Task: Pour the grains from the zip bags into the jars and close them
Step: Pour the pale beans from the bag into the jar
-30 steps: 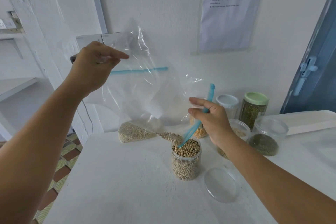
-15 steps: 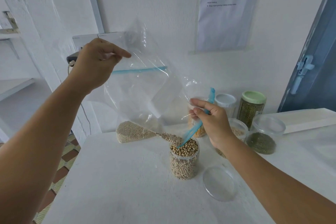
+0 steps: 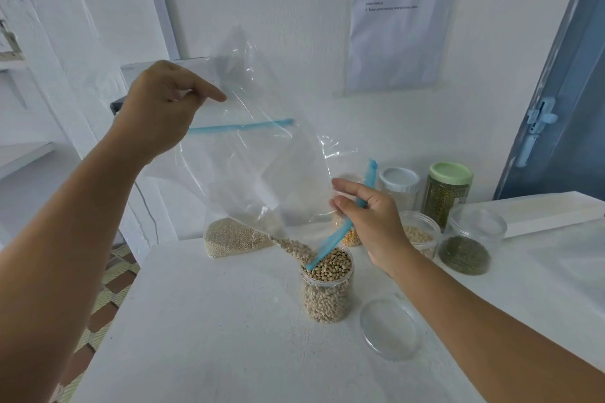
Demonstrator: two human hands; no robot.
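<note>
A clear zip bag (image 3: 258, 160) with a blue zip strip hangs tilted above a clear jar (image 3: 327, 285) nearly full of beige grains. My left hand (image 3: 163, 108) pinches the bag's upper corner, raised high. My right hand (image 3: 370, 216) pinches the bag's blue mouth edge just above the jar. A thin stream of the last grains (image 3: 294, 247) slides from the bag's low corner into the jar. The jar's clear lid (image 3: 391, 329) lies flat on the table to its right.
A full bag of pale grains (image 3: 232, 239) lies behind the jar. Several jars stand at the right: a white-lidded one (image 3: 399, 183), a green-lidded one (image 3: 448, 193), an open one with green grains (image 3: 468, 245), another with pale grains (image 3: 422, 232). The white table (image 3: 212, 337) ends at the left over tiled floor.
The bag has emptied further into the jar; fewer grains remain in its corner. Both hands keep their hold and have hardly shifted.
</note>
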